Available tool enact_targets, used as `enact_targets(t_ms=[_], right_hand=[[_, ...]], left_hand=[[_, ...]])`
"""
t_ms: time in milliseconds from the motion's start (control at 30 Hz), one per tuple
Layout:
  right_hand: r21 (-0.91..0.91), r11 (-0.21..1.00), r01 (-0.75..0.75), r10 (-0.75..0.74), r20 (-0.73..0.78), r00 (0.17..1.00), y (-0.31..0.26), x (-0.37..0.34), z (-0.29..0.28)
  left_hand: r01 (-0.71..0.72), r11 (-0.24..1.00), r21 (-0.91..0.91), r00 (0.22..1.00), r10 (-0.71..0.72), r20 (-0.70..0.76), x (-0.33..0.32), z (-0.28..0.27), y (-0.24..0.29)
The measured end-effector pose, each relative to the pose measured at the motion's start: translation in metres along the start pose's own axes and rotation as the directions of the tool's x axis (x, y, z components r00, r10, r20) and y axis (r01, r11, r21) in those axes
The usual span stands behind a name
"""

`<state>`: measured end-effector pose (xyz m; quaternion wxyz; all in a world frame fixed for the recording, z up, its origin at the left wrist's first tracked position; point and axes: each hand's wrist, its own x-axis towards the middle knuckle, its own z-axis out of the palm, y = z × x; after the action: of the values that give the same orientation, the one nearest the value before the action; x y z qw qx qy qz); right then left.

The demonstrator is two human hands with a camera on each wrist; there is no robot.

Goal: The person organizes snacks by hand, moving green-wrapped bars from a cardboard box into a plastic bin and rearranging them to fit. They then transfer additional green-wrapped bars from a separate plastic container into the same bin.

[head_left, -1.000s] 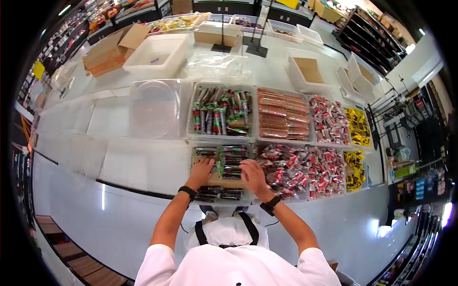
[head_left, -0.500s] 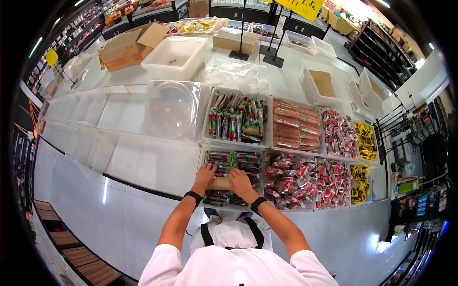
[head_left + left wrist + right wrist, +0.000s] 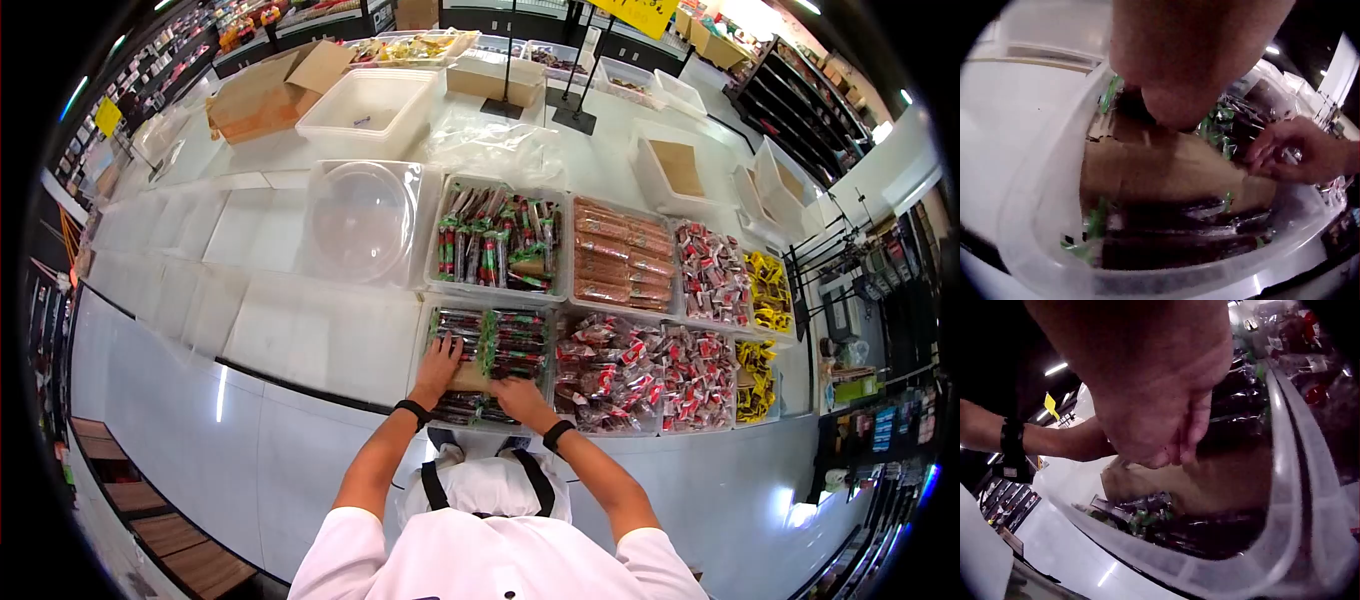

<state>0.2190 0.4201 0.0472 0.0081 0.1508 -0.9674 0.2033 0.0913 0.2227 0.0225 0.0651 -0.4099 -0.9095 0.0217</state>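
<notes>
My left hand rests on a row of dark stick-shaped packets with green ends, in the near translucent plastic bin. Its fingers point away from me over the packets. Lower in the bin, my right hand has its fingers bent at the edge of a brown cardboard piece. Whether those fingers pinch anything I cannot tell. More dark packets lie on the near side of the cardboard. In the right wrist view, the back of the right hand hides part of the bin.
Bins to the right hold red-and-clear packets and yellow packets. Behind stand a bin of green-ended sticks and one of long brown packets. A clear lid lies left, with a carton and white tub farther back.
Between one second and half a second ago, my right hand moved onto the packets. It has since drawn back toward me to the cardboard, fingers now bent. My left hand stays on the packets.
</notes>
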Motion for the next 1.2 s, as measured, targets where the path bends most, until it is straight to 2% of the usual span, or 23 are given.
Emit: enact_targets(t_ms=[33, 100, 133, 167, 200, 233, 267, 333, 433, 500, 533, 600, 667, 700, 733, 800, 833, 900, 933, 1000, 1067, 1133, 1200], right_hand=[[0.006, 1.0, 0.003, -0.003, 0.004, 1.0, 0.003, -0.005, 0.002], [0.043, 0.995, -0.09, 0.081, 0.176, 0.981, 0.008, -0.012, 0.005], [0.044, 0.995, -0.089, 0.079, 0.177, 0.981, 0.008, -0.014, 0.007], [0.054, 0.996, -0.066, 0.056, 0.168, 0.984, 0.008, -0.016, 0.01], [0.064, 0.997, -0.042, 0.032, 0.159, 0.987, 0.006, -0.017, 0.01], [0.068, 0.997, -0.04, 0.029, 0.158, 0.987, 0.005, -0.015, 0.011], [0.106, 0.993, -0.056, 0.034, 0.201, 0.979, 0.003, -0.013, 0.012], [0.142, 0.987, -0.069, 0.033, 0.242, 0.97, -0.001, -0.007, 0.017], [0.239, 0.961, -0.142, 0.077, 0.264, 0.962, 0.001, -0.003, 0.047], [0.49, 0.827, -0.276, 0.162, 0.262, 0.951, 0.008, 0.002, 0.067], [0.49, 0.828, -0.272, 0.158, 0.262, 0.952, 0.009, 0.005, 0.066], [0.411, 0.819, -0.401, 0.175, 0.486, 0.856, 0.012, 0.012, 0.064], [0.48, 0.763, -0.432, 0.153, 0.515, 0.843, 0.007, 0.012, 0.065], [0.542, 0.701, -0.462, 0.13, 0.541, 0.831, 0.006, 0.012, 0.067], [0.542, 0.704, -0.458, 0.125, 0.54, 0.832, 0.005, 0.014, 0.069], [0.357, 0.749, -0.558, 0.305, 0.563, 0.768, -0.001, 0.017, 0.07], [0.358, 0.748, -0.559, 0.306, 0.561, 0.769, -0.002, 0.019, 0.068], [0.422, 0.619, -0.662, 0.317, 0.638, 0.702, -0.002, 0.017, 0.069], [0.421, 0.619, -0.664, 0.319, 0.638, 0.701, 0.0, 0.015, 0.071], [0.652, 0.128, -0.747, 0.202, 0.72, 0.664, 0.003, 0.013, 0.076], [0.667, 0.078, -0.741, 0.186, 0.721, 0.668, 0.008, 0.012, 0.082], [0.673, 0.023, -0.739, 0.173, 0.725, 0.666, 0.008, 0.006, 0.084], [0.699, -0.077, -0.711, 0.171, 0.712, 0.681, 0.006, 0.005, 0.079]], left_hand=[[0.004, 1.0, 0.0, 1.0, -0.004, 0.007, -0.006, -0.008, 0.002], [-0.025, 0.947, -0.321, 0.999, 0.017, -0.028, -0.013, -0.019, 0.006], [-0.09, 0.901, -0.424, 0.994, 0.109, 0.022, -0.022, -0.02, 0.004], [-0.088, 0.902, -0.423, 0.994, 0.108, 0.023, -0.027, -0.022, 0.004], [-0.168, 0.849, -0.501, 0.952, 0.271, 0.139, -0.034, -0.028, 0.005], [-0.229, 0.78, -0.583, 0.87, 0.432, 0.237, -0.039, -0.032, 0.004], [-0.226, 0.782, -0.581, 0.87, 0.43, 0.24, -0.046, -0.024, 0.004], [-0.056, 0.757, -0.651, 0.92, 0.292, 0.26, -0.054, -0.005, 0.001], [-0.03, 0.685, -0.728, 0.87, 0.376, 0.318, -0.046, -0.002, -0.013], [-0.062, 0.691, -0.72, 0.872, 0.388, 0.297, -0.042, -0.003, -0.015], [-0.096, 0.695, -0.713, 0.872, 0.404, 0.277, -0.041, -0.003, -0.015], [-0.104, 0.727, -0.678, 0.864, 0.404, 0.3, -0.037, -0.002, -0.013], [-0.112, 0.756, -0.645, 0.856, 0.403, 0.324, -0.036, 0.0, -0.006], [-0.101, 0.812, -0.575, 0.862, 0.36, 0.357, -0.036, 0.002, 0.0], [-0.089, 0.862, -0.499, 0.867, 0.313, 0.386, -0.037, 0.003, 0.004], [-0.058, 0.884, -0.464, 0.889, 0.257, 0.379, -0.04, 0.007, 0.014], [-0.03, 0.901, -0.433, 0.906, 0.207, 0.369, -0.04, 0.01, 0.016], [-0.069, 0.898, -0.435, 0.899, 0.245, 0.362, -0.042, 0.01, 0.013], [-0.101, 0.894, -0.436, 0.895, 0.273, 0.354, -0.042, 0.007, 0.012], [-0.095, 0.886, -0.453, 0.901, 0.27, 0.34, -0.045, 0.002, 0.011], [-0.093, 0.88, -0.466, 0.906, 0.268, 0.326, -0.043, 0.0, 0.008], [-0.121, 0.912, -0.393, 0.848, 0.301, 0.437, -0.04, 0.001, 0.011], [-0.116, 0.912, -0.393, 0.852, 0.295, 0.432, -0.04, 0.002, 0.013]])
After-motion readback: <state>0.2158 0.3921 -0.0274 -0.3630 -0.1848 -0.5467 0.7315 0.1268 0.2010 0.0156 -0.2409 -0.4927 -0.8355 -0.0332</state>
